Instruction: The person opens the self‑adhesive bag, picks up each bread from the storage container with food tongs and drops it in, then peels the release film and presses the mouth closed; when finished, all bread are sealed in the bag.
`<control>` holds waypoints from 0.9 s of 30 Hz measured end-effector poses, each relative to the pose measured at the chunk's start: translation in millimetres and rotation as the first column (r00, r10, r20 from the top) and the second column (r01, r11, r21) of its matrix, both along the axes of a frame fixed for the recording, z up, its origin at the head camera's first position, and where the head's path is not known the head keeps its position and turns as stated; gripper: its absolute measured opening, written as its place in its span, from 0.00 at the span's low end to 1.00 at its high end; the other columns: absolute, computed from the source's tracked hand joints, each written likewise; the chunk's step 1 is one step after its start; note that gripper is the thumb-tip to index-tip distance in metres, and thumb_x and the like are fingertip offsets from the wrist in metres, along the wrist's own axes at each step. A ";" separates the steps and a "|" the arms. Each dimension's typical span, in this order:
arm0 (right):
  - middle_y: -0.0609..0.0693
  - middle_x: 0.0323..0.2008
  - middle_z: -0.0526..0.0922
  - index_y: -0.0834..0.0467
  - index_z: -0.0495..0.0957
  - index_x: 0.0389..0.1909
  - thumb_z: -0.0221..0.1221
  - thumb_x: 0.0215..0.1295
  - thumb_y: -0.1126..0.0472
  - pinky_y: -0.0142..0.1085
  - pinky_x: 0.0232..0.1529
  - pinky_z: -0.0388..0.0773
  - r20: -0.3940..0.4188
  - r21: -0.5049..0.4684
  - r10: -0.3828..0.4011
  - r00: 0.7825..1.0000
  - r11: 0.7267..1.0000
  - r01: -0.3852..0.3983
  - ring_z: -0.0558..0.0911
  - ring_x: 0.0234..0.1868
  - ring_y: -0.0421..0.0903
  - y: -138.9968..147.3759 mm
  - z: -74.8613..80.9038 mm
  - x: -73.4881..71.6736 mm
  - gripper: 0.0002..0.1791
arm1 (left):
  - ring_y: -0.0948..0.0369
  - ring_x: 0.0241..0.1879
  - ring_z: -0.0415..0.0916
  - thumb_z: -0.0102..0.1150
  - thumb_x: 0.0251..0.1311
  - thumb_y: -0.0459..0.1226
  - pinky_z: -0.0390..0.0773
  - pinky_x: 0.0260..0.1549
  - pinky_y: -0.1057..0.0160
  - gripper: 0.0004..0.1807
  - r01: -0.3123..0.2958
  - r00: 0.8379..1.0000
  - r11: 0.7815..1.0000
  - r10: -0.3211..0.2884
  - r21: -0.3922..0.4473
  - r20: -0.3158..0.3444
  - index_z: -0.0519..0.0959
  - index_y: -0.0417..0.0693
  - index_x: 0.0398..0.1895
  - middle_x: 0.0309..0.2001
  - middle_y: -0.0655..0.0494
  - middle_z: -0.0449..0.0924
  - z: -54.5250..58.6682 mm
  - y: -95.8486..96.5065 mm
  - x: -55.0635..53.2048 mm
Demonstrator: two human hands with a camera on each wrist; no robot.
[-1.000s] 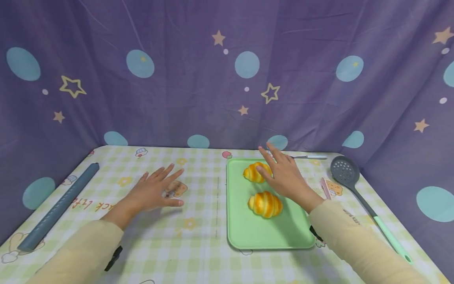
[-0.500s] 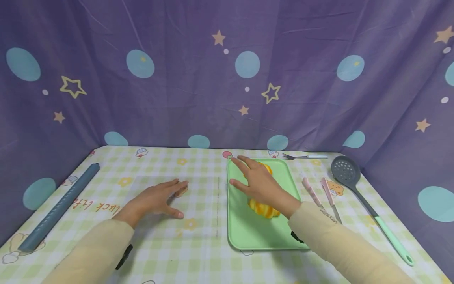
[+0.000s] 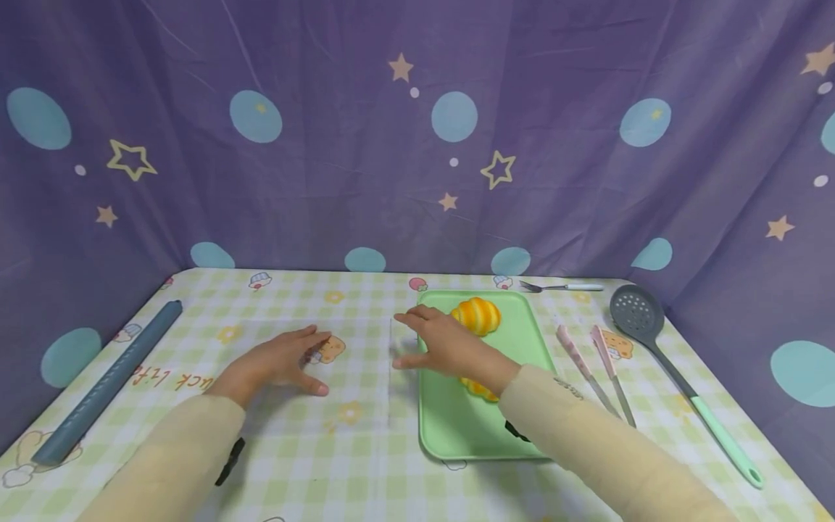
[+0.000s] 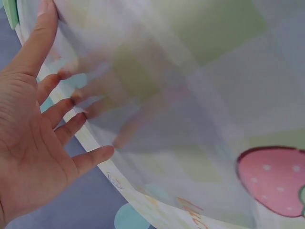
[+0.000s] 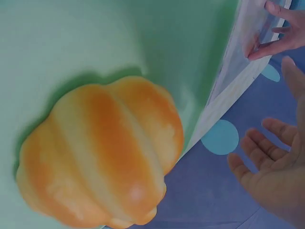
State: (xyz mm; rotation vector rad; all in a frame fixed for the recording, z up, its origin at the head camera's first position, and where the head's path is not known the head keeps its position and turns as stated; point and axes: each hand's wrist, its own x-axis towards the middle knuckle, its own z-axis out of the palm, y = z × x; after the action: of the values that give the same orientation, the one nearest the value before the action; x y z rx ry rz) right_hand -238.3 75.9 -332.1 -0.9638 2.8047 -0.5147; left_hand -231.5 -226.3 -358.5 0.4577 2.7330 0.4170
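Note:
A clear glossy sheet [image 3: 365, 406] lies on the checked tablecloth at the middle left. My left hand [image 3: 277, 360] is over it, fingers spread; in the left wrist view its fingertips [image 4: 106, 152] meet their own reflections on the surface. At the sheet's right edge are the fingertips of my right hand [image 3: 450, 348], which hovers partly over the green tray [image 3: 433, 435]. Two croissants lie on the tray: the far croissant [image 3: 481, 317] shows mostly, while my right forearm hides much of the near croissant [image 3: 479, 389]. Neither hand grips anything.
A dark blue-grey bar [image 3: 111, 384] lies along the left edge. Right of the tray lie two pink-handled utensils [image 3: 570, 349] and a slotted skimmer [image 3: 678, 377] with a mint handle. A fork [image 3: 564, 287] is at the back. A purple curtain [image 3: 417, 145] hangs behind.
My right hand has moved left and down across the tray to the clear sheet's edge, uncovering the far croissant. The sheet's right edge has shifted slightly left. My left hand has lowered its fingers.

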 end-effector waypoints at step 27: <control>0.55 0.58 0.80 0.59 0.79 0.64 0.75 0.58 0.50 0.42 0.63 0.72 0.092 0.074 0.095 0.991 0.992 -0.102 0.77 0.57 0.52 -38.8 -11.8 -12.4 0.34 | 0.31 0.71 0.55 0.85 0.41 0.47 0.60 0.67 0.35 0.59 -0.066 0.997 0.998 0.066 -0.010 0.027 0.62 0.32 0.73 0.73 0.27 0.55 13.4 5.9 -8.2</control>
State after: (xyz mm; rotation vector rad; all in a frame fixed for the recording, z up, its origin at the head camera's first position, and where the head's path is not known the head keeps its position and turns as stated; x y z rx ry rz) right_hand -250.7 37.1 -343.8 -1.0309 2.6620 -0.4209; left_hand -239.8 -220.4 -345.1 0.3571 2.7281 0.4244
